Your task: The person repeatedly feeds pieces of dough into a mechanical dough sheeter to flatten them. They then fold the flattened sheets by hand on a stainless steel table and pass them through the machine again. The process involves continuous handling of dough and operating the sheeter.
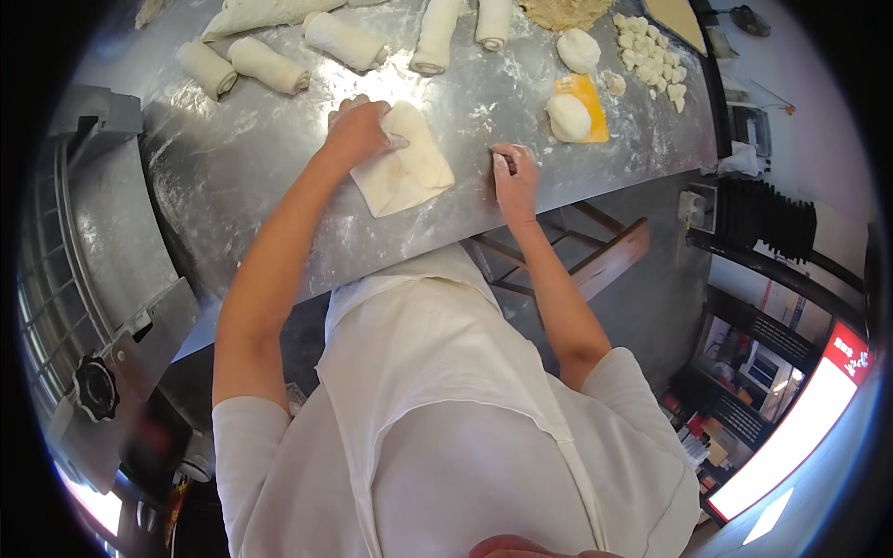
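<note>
A flat, folded piece of pale dough (409,172) lies on the floury metal table near its front edge. My left hand (359,130) is closed on the upper left edge of this dough, with the thumb over its top. To the right of the dough and apart from it, my right hand (515,181) hovers at the table edge. Its fingers are curled together, and whatever they may hold is hidden.
Several dough rolls (346,41) lie along the back of the metal table (279,223). At right are a dough ball (567,117) on a yellow scraper (592,104), another ball (578,50) and small dough pieces (646,51). A wooden stool (609,260) stands below; a machine (121,232) is at left.
</note>
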`<state>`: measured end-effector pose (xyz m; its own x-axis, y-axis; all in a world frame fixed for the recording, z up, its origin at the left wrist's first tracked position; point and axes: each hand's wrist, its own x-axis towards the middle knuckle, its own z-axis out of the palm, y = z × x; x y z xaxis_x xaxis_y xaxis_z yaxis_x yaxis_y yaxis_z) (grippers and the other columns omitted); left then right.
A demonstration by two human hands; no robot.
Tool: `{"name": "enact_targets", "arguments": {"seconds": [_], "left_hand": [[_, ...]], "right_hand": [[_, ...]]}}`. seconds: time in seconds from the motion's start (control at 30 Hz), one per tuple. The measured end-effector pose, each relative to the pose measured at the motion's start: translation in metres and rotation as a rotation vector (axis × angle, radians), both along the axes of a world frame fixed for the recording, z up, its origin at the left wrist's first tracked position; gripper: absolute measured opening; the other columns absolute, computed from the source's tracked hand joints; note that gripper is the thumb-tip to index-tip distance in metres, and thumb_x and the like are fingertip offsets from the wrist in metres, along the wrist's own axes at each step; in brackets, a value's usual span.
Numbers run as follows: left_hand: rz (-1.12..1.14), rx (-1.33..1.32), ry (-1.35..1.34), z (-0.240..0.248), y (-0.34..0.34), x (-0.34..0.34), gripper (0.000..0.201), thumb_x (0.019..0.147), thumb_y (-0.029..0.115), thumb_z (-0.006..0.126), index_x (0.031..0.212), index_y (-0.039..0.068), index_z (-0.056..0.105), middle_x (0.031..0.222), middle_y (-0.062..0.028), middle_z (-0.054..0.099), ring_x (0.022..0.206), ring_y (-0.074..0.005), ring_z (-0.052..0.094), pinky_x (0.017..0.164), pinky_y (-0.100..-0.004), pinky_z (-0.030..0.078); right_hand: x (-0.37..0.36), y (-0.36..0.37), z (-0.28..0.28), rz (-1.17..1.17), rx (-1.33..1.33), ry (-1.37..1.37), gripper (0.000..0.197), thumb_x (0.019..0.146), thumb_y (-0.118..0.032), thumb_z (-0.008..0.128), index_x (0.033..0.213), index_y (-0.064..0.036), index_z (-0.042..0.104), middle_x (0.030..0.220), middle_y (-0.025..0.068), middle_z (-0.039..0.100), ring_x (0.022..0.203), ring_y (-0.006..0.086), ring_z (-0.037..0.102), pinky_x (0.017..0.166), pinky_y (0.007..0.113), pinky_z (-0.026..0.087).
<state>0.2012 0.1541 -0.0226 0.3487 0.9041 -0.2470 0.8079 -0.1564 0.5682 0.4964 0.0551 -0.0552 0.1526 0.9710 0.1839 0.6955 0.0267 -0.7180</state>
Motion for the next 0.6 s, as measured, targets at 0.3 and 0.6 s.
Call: {"name": "enact_targets", "arguments": {"seconds": [0.3, 0.6], "left_hand": [[0.257, -0.167, -0.300, 0.040, -0.052, -0.031, 0.041, 0.085, 0.023, 0.083, 0.117, 0.003, 0.066, 0.097, -0.0119, 0.070, 0.091, -0.0254, 0.067, 0.082, -0.0382, 0.052], [0.680, 0.055, -0.192, 0.144, -0.148, -0.051, 0.032, 0.087, 0.012, 0.080, 0.113, 0.000, 0.065, 0.103, -0.0125, 0.068, 0.094, -0.0243, 0.065, 0.086, -0.0362, 0.053]], "right_hand": [[-0.008, 0.014, -0.013, 0.043, 0.080, -0.124, 0.013, 0.083, -0.007, 0.068, 0.096, -0.0108, 0.068, 0.088, 0.0095, 0.064, 0.085, 0.0322, 0.060, 0.078, 0.046, 0.046], [-0.002, 0.012, 0.002, 0.182, 0.055, -0.113, 0.013, 0.080, -0.009, 0.069, 0.092, -0.0142, 0.069, 0.085, 0.0085, 0.064, 0.087, 0.0323, 0.061, 0.078, 0.045, 0.046]]}}
